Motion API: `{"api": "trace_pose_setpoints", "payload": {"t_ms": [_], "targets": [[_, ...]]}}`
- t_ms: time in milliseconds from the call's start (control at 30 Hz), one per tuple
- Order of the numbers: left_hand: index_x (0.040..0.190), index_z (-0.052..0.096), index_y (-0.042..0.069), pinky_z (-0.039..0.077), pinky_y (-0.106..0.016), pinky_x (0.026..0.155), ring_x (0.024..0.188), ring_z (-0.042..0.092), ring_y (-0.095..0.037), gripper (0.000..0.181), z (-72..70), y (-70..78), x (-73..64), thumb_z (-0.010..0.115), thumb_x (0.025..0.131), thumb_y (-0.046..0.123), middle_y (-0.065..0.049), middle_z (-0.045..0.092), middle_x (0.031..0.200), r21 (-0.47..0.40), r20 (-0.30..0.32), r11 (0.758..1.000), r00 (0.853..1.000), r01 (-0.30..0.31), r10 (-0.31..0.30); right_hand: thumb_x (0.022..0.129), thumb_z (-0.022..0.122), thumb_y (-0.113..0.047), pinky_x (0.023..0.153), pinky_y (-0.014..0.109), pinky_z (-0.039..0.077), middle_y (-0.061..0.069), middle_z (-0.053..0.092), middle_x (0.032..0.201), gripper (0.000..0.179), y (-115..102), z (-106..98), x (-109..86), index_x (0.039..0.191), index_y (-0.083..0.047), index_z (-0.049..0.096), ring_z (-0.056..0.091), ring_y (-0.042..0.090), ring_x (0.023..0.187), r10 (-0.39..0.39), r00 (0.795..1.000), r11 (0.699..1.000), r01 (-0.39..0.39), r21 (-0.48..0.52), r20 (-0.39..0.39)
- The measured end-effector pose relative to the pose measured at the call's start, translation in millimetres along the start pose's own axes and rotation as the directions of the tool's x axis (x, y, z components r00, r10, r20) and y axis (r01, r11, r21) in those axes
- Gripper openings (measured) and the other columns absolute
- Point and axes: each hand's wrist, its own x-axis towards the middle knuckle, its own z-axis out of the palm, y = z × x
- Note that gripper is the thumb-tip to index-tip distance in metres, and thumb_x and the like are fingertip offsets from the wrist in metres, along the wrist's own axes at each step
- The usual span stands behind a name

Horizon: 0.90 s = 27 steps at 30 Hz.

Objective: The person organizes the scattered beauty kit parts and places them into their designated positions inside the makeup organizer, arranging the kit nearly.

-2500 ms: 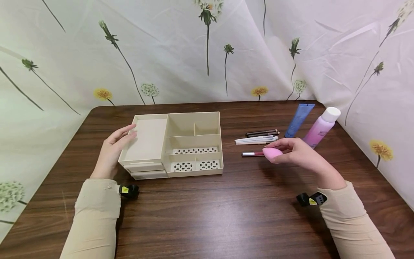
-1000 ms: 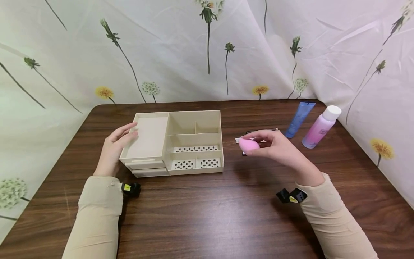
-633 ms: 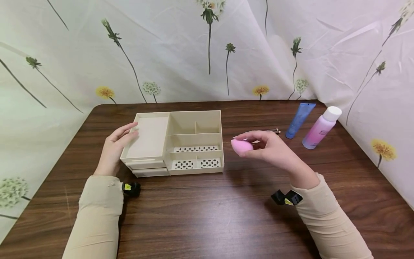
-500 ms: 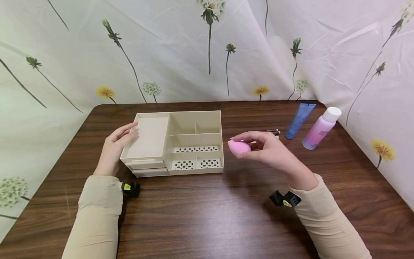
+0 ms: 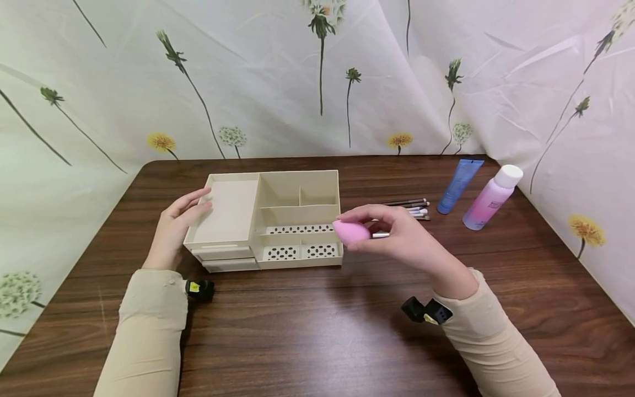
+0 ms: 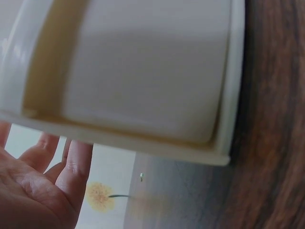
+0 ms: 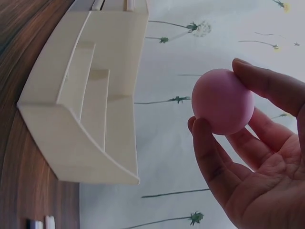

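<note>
1. Your right hand [image 5: 397, 234] pinches a soft pink teardrop-shaped sponge [image 5: 352, 232] between thumb and fingers, held above the dark brown wood-grain table [image 5: 307, 331]. From the head, the sponge's tip overlaps the right rim of the cream plastic organizer [image 5: 230, 209]; the right wrist view shows the two apart.
2. Your left hand [image 5: 173, 229] rests against the organizer's outer left side, fingers loosely extended and not curled round anything. Your hands are well apart, with the organizer between them.
3. The organizer sits left of the middle of the table, near its far edge. Its right half is split by upright dividers (the front and middle compartments have dark spots on their floors), and its right wall stands beside your sponge.
4. Just behind your right fingers lies a bundle of slim makeup brushes [image 5: 419, 209], heads pointing to the table's right edge; your hand hides much of their handles.
5. A silver-ended slim tube [image 5: 380, 235] peeks out behind the sponge, most of it covered by your hand.
6. Toward the table's far right corner stand a blue squeeze tube [image 5: 458, 184] and, nearer the right edge, a pink-and-lilac bottle with a white cap [image 5: 488, 201], both clear of your hand.
7. Beyond the far edge hangs a white dandelion-print cloth [image 5: 278, 82].
</note>
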Motion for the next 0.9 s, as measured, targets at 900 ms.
{"api": "trace_pose_setpoints", "payload": {"t_ms": [900], "targets": [[0.136,0.062,0.028,0.029,-0.033,0.109,0.117,0.046,-0.001,0.047,0.5,2.2,-2.3,0.071,0.091,0.037,0.019,0.057,0.120,-0.014,0.013,0.999,0.999,-0.035,0.035,0.080,0.078,-0.003,0.085,0.038,0.055,0.014,0.068,0.121,0.047,-2,30,32.0,0.126,-0.004,0.066,0.067,0.019,0.091,-0.021,0.997,0.997,0.027,0.073,-0.079]]}}
